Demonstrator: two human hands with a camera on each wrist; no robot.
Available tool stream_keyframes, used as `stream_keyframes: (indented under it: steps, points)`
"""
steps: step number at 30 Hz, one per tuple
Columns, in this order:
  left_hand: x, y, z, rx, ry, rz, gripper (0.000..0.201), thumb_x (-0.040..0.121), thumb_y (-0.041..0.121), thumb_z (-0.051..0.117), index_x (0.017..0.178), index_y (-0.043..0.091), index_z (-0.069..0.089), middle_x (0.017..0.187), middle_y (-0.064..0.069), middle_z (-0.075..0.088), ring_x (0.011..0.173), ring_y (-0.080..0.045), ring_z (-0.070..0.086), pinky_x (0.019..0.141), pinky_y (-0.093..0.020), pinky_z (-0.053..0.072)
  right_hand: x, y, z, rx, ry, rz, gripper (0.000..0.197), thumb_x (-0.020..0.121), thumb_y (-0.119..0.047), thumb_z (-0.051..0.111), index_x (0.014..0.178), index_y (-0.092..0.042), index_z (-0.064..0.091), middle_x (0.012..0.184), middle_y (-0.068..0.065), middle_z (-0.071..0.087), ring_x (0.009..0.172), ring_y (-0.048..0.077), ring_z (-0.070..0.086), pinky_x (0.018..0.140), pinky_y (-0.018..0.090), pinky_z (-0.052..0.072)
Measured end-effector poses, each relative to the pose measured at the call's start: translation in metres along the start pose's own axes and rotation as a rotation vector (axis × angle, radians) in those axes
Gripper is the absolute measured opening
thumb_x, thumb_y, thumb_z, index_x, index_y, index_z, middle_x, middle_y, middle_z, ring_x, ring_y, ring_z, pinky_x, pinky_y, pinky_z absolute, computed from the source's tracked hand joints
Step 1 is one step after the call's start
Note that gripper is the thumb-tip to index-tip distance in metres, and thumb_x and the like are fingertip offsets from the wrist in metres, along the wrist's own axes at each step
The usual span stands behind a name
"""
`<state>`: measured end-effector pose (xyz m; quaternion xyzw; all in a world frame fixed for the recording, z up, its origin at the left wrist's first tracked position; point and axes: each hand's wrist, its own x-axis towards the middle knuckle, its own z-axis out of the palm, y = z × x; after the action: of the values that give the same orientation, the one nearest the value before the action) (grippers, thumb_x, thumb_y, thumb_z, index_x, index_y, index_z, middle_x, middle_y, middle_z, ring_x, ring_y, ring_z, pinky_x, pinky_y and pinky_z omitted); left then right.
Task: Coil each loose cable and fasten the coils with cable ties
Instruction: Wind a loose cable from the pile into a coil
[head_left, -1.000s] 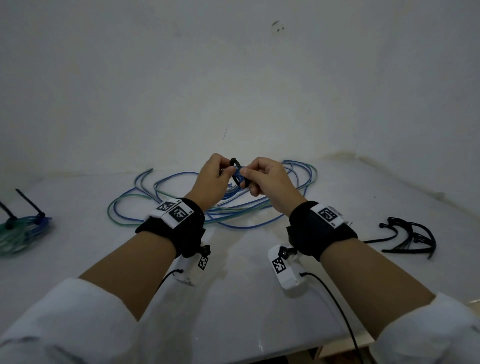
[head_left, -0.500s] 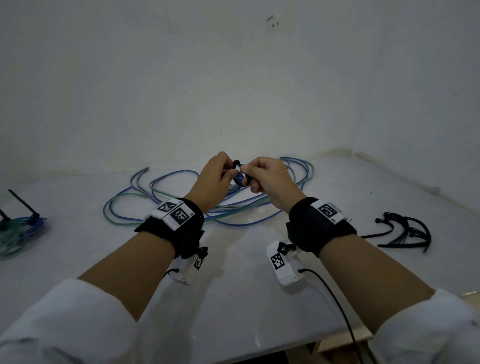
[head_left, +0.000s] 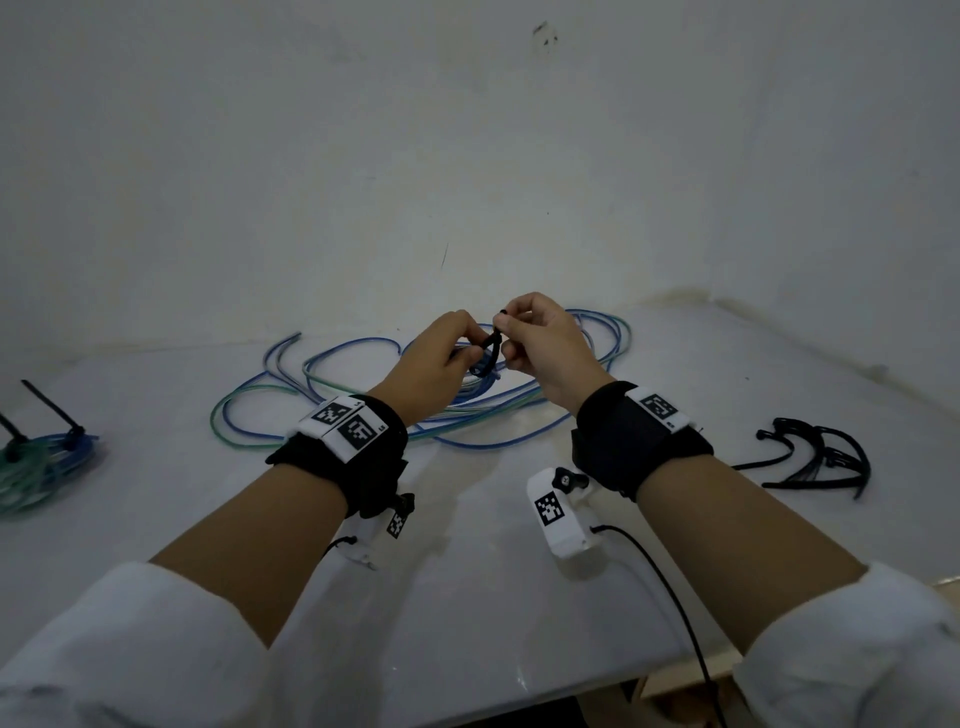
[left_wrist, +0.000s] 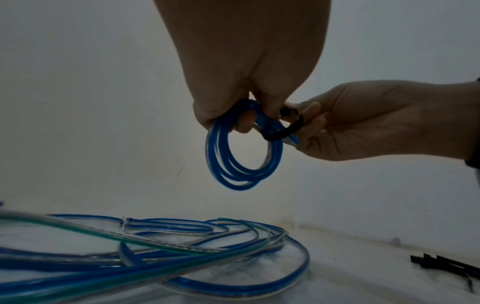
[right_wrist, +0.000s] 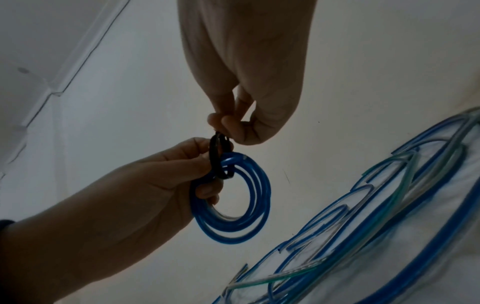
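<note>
Cables already tied in a bundle (head_left: 36, 462) lie far left of the left hand (head_left: 431, 364), whose fingers curl round a small blue coil (left_wrist: 244, 148) held above the table (head_left: 467, 597). Loose cables (head_left: 322, 384) sprawl beneath both hands. Just right, the right hand (head_left: 545, 348) pinches a black cable tie (right_wrist: 218, 158) looped around the coil. Spare ties (head_left: 815, 457) lie farther right.

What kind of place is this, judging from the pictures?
Probably a plain indoor workbench: a white table set into a corner of bare white walls, holding only loose cables and spare black cable ties.
</note>
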<state>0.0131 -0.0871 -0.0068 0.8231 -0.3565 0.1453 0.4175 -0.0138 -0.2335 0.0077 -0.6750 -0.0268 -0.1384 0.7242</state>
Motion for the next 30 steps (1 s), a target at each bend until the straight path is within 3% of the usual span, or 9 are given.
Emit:
stream_keyframes:
  steps: [3, 7, 9, 13, 19, 26, 28, 30]
  points:
    - [-0.004, 0.005, 0.001, -0.045, -0.06, 0.001, 0.015, 0.093, -0.003, 0.041, 0.101, 0.002, 0.052, 0.098, -0.005, 0.054, 0.074, 0.008, 0.054, 0.069, -0.003, 0.038, 0.007, 0.0, -0.001, -0.039, 0.09, 0.013, 0.018, 0.092, -0.003, 0.052, 0.079, -0.013, 0.046, 0.078, 0.011, 0.058, 0.048, 0.011, 0.047, 0.047, 0.024, 0.039]
    - [-0.012, 0.004, 0.004, -0.064, -0.105, -0.013, 0.018, 0.094, -0.001, 0.039, 0.104, 0.006, 0.052, 0.101, -0.004, 0.057, 0.089, -0.014, 0.056, 0.083, -0.018, 0.043, 0.013, 0.002, -0.001, -0.123, 0.159, 0.05, 0.02, 0.092, -0.003, 0.052, 0.077, -0.014, 0.044, 0.076, 0.011, 0.057, 0.051, 0.013, 0.048, 0.045, 0.022, 0.04]
    - [-0.015, 0.003, 0.004, -0.056, -0.118, -0.023, 0.016, 0.095, 0.002, 0.039, 0.103, 0.007, 0.052, 0.1, -0.004, 0.058, 0.09, -0.017, 0.056, 0.084, -0.022, 0.043, 0.014, 0.003, 0.0, -0.155, 0.178, 0.062, 0.021, 0.092, -0.003, 0.053, 0.075, -0.013, 0.044, 0.071, 0.008, 0.055, 0.051, 0.013, 0.049, 0.044, 0.021, 0.042]
    - [-0.017, 0.005, 0.003, -0.017, -0.108, 0.006, 0.013, 0.096, 0.004, 0.04, 0.101, 0.005, 0.052, 0.098, -0.005, 0.057, 0.089, -0.016, 0.055, 0.08, -0.019, 0.042, 0.019, 0.004, 0.002, -0.186, 0.227, 0.078, 0.023, 0.091, -0.002, 0.054, 0.073, -0.013, 0.044, 0.07, 0.007, 0.053, 0.051, 0.013, 0.049, 0.039, 0.015, 0.041]
    - [-0.018, 0.009, 0.001, 0.039, -0.086, 0.035, 0.012, 0.096, 0.005, 0.041, 0.097, 0.002, 0.053, 0.092, -0.003, 0.054, 0.081, -0.014, 0.05, 0.068, -0.005, 0.036, 0.027, 0.003, 0.007, -0.212, 0.253, 0.11, 0.026, 0.088, 0.001, 0.057, 0.068, -0.011, 0.045, 0.067, 0.008, 0.051, 0.051, 0.016, 0.047, 0.047, 0.024, 0.04]
    - [-0.027, 0.007, -0.011, 0.069, -0.063, -0.009, 0.012, 0.095, 0.005, 0.043, 0.096, 0.001, 0.054, 0.082, 0.002, 0.054, 0.069, 0.005, 0.049, 0.063, -0.005, 0.035, 0.023, 0.003, 0.017, -0.196, 0.154, 0.129, 0.022, 0.091, -0.004, 0.057, 0.073, -0.01, 0.045, 0.068, 0.008, 0.053, 0.053, 0.015, 0.046, 0.048, 0.025, 0.04]
    - [-0.03, 0.0, -0.022, 0.067, 0.004, -0.076, 0.01, 0.094, 0.005, 0.046, 0.095, 0.002, 0.056, 0.08, 0.004, 0.055, 0.064, 0.007, 0.049, 0.06, -0.004, 0.034, 0.018, -0.002, 0.026, -0.205, 0.126, 0.096, 0.02, 0.091, -0.012, 0.058, 0.076, -0.011, 0.045, 0.071, 0.007, 0.055, 0.052, 0.014, 0.049, 0.047, 0.023, 0.042]
    - [-0.03, -0.01, -0.037, 0.051, 0.148, -0.17, 0.009, 0.093, 0.005, 0.049, 0.095, 0.002, 0.057, 0.088, -0.002, 0.059, 0.065, 0.0, 0.049, 0.059, -0.006, 0.034, 0.012, -0.006, 0.041, -0.285, 0.126, 0.002, 0.02, 0.09, -0.019, 0.061, 0.077, -0.013, 0.047, 0.072, 0.005, 0.057, 0.049, 0.013, 0.052, 0.047, 0.025, 0.043]
